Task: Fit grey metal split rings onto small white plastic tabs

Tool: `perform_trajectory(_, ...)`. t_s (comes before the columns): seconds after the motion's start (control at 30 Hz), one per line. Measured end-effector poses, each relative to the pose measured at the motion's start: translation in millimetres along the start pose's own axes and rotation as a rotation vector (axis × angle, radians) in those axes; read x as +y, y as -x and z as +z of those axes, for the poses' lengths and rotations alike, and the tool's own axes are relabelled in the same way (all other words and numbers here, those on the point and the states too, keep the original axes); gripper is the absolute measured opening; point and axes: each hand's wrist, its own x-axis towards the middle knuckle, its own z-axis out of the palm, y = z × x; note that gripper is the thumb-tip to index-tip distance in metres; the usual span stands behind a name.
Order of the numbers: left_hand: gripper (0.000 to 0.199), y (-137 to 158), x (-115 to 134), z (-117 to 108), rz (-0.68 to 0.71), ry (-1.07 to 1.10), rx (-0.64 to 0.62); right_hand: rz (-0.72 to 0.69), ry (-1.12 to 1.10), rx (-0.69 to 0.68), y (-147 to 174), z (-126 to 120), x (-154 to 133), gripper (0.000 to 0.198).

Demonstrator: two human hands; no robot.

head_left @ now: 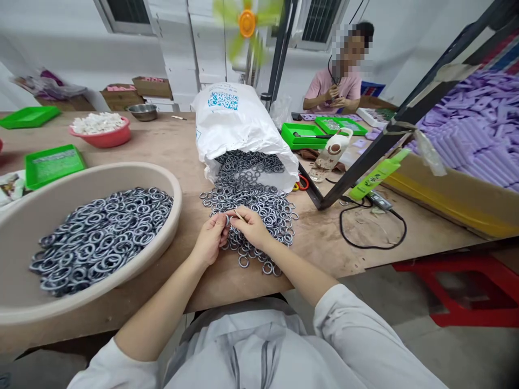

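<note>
My left hand [211, 237] is closed, pinching a grey ring [227, 220] at its fingertips. Right beside it, my right hand [252, 227] is closed round a thin, light-coloured stick-like tool [239, 215], its fingertips meeting the ring. Under and behind both hands spreads a loose pile of grey rings [279, 216]. The pile spills from the mouth of a white sack [243, 121] lying on its side. To my left stands a large beige basin [172, 221], with many more such rings heaped inside.
A dark metal post [365, 156] slants up at the right, with a green tube [377, 175] and a black cable [373, 247] near its foot. Beyond are a purple-filled carton [446, 202], a bottle [330, 154], green trays [302, 135] and a seated person [336, 92]. A red bowl [109, 138] stands back left.
</note>
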Motion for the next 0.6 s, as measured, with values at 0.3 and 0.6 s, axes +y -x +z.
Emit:
perform_trajectory(0.3, 0.052, 7, 1, 8, -0.045, 0.038, -0.06, -0.035, 0.028, 0.056, 0, -5, -8, 0.028)
perform_trajectory(0.6, 0.048, 10, 5, 9, -0.06, 0.054, -0.092, 0.105, -0.236, -0.027, 1, -3, -6, 0.034)
